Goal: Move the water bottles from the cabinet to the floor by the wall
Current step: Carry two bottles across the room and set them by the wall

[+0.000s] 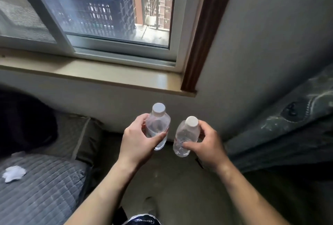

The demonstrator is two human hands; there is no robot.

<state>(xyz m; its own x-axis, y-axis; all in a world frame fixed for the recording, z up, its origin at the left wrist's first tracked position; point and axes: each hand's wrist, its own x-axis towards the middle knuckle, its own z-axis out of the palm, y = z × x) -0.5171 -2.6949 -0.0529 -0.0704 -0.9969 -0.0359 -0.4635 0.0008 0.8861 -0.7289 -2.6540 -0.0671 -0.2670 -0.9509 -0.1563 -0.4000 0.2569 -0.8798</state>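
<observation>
We reach both bare forearms forward and down, converging toward the wall under the window sill (100,79). Our left hand (138,140) curls palm-inward, thumb across the front and fingers wrapped behind what it grips, below the sill's right part. Our right hand (207,145) sits just beside it, slightly lower and nearer us, thumb low in front, fingers arched over the top, wrist bent inward.
</observation>
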